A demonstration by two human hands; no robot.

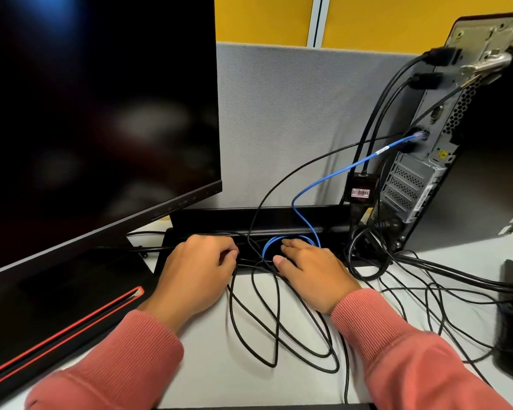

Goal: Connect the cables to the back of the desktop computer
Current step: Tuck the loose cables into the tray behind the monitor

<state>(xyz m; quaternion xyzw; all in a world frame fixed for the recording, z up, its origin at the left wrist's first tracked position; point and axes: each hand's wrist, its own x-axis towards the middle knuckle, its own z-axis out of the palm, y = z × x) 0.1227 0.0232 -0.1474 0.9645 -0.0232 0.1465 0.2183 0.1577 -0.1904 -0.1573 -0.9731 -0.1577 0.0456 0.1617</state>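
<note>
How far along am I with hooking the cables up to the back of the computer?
Mostly done, it seems: the blue network cable and several black cables are already plugged into the back of the tower. In hand: both the left hand and right hand are at the desk's cable slot, among loose black loops. Left: whatever ends remain there; I can't see any.

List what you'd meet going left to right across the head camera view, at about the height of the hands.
Monitor stand → left hand → blue cable loop → right hand → tangled black cables → desktop computer.
</note>
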